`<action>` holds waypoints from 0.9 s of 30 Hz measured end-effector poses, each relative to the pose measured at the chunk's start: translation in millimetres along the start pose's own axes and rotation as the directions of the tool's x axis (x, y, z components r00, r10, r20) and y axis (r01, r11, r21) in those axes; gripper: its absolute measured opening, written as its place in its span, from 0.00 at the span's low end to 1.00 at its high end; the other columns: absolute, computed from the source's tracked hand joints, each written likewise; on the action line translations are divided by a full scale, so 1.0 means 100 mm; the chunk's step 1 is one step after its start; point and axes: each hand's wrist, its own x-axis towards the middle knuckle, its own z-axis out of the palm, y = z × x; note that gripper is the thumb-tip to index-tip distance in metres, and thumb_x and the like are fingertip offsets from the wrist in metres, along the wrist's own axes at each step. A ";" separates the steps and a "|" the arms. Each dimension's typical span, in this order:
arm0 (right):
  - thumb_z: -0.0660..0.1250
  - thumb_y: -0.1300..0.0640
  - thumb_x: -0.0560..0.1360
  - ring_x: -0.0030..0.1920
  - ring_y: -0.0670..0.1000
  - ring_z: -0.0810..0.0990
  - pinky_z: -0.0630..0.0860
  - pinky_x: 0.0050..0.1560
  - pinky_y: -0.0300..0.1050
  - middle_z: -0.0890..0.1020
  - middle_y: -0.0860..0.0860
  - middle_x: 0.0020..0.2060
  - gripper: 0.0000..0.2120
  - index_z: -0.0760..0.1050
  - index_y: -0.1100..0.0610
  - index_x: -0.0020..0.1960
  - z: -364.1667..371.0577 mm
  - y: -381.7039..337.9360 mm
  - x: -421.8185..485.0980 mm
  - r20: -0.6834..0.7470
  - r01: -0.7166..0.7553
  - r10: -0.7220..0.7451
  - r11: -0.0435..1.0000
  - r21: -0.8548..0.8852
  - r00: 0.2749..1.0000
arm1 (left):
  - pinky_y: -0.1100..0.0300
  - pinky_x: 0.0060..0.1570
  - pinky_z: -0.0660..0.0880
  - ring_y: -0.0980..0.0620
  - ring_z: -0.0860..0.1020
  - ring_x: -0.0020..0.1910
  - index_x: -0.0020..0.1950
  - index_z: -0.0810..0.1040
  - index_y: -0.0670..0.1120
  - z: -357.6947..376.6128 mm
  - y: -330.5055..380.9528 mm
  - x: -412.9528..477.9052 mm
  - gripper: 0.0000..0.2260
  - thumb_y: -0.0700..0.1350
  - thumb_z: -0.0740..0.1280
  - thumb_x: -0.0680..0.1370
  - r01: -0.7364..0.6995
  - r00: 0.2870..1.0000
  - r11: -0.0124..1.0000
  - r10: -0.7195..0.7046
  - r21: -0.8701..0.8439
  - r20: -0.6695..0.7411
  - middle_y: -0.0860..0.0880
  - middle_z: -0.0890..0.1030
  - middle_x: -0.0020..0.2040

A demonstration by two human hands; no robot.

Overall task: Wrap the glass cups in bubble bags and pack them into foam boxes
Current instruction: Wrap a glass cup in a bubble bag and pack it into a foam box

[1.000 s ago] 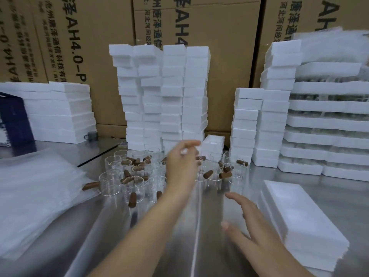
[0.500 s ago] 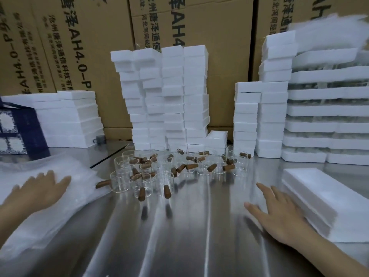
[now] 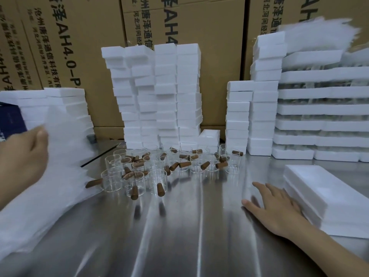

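Note:
Several clear glass cups (image 3: pixel 135 182) with brown wooden handles stand clustered on the steel table (image 3: pixel 179 236), in front of tall stacks of small white foam boxes (image 3: pixel 159 96). At the left lies a pile of white bubble bags (image 3: pixel 40 206). My left hand (image 3: pixel 24 154) pinches one bubble bag (image 3: pixel 65 136) and holds it lifted above the pile. My right hand (image 3: pixel 277 210) lies flat on the table with fingers spread, touching the side of two flat foam boxes (image 3: pixel 329 196) at the right.
Brown cardboard cartons (image 3: pixel 209 37) form a wall behind. More foam stacks stand at the far left (image 3: pixel 60 100) and right (image 3: pixel 249 116), with wide foam trays (image 3: pixel 319 124) at far right. A dark blue box (image 3: pixel 10 116) sits at the left edge.
My left hand went from reaching over the cups to the bag pile, then rose with one bubble bag. My right hand slid right, against the flat foam boxes.

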 end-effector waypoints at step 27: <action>0.60 0.41 0.82 0.57 0.54 0.81 0.79 0.59 0.55 0.84 0.46 0.54 0.12 0.79 0.41 0.60 -0.16 0.06 -0.01 -0.071 0.026 -0.020 0.996 0.084 0.997 | 0.46 0.80 0.62 0.52 0.64 0.82 0.78 0.72 0.63 1.73 2.57 -1.45 0.19 0.60 0.60 0.86 -0.440 0.385 0.853 0.460 -0.280 0.800 0.58 0.67 0.83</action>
